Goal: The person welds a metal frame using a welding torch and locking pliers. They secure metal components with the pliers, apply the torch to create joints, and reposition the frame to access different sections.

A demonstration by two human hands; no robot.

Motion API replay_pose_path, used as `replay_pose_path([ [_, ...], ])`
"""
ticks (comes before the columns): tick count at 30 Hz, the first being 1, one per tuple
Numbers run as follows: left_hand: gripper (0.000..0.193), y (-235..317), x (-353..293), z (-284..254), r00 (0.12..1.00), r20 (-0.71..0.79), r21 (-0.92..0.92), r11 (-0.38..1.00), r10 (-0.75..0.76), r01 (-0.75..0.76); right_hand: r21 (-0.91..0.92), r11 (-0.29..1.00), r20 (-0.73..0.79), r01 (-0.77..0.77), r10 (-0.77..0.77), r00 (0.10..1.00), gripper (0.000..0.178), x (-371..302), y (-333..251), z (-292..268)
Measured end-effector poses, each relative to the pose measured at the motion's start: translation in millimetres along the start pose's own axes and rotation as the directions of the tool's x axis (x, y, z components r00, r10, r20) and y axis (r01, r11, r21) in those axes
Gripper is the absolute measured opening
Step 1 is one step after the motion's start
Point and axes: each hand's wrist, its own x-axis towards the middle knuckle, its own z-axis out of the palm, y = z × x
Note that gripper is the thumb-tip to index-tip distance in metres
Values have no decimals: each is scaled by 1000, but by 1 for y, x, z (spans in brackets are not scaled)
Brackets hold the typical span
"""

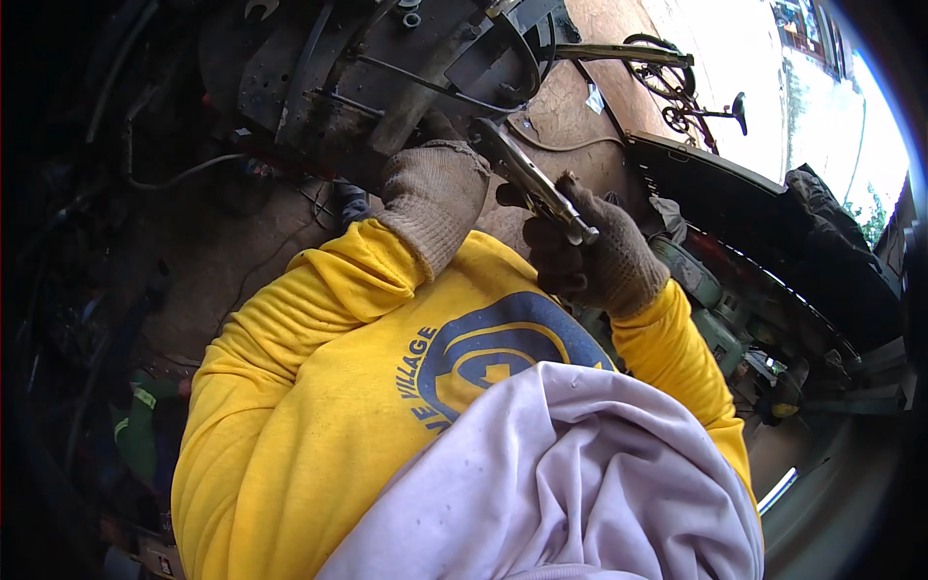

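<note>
Right grip closed on pliers at centre, left grip state undetermined, dark surface upper left, brown floor, bicycle upper right

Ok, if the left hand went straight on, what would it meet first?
Probably the grey-brown bar just ahead of the left hand; depth is unclear, so they may be touching.

some fingers of the left hand out of sight, part of the right hand hidden behind a shiny metal tool, wrench cut off at the top, pale purple cloth cut off below, things on the far left too dark to tell
</note>
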Motion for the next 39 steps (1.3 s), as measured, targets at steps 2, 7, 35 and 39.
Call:
replay_pose_path([
  [2, 31, 0, -2, -3, 998, 55, -55, 998, -18, 21, 80, 996, -41, 33, -29, 999, 31, 3, 7, -7],
  [7, 31, -3, -11, 8, 980, -197, 99, 994, -26, 46, -227, 955, -1, 193, -198, 980, 51, 9, 10, -25],
  [35, 56, 56, -33, 32, 970, -240, -481, -865, -25, -141, -812, -559, 583, 165, -789, 194, 53, -17, 47, -61],
  [39, 56, 52, -22, 40, 551, -834, -509, 347, 25, -787, -753, -658, 656, 10, -747, 107, 58, -45, 74, -59],
])
